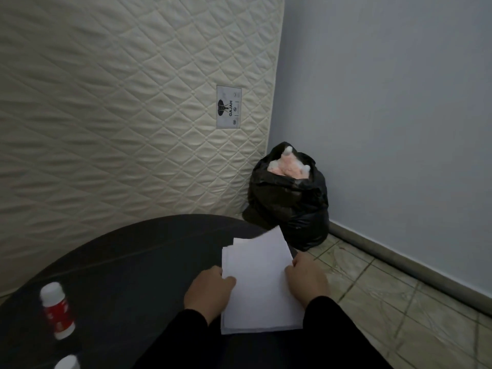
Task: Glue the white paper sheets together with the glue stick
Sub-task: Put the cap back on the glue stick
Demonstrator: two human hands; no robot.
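Both my hands flank the stack of white paper sheets [259, 286] at the right edge of the round dark table [138, 251]: left hand [210, 291] with thumb pinched over its left edge, right hand [308, 282] with fingers curled on its right edge, likely squaring the pile. Red-and-white capped glue stick [57, 310] stands well apart, far left, untouched.
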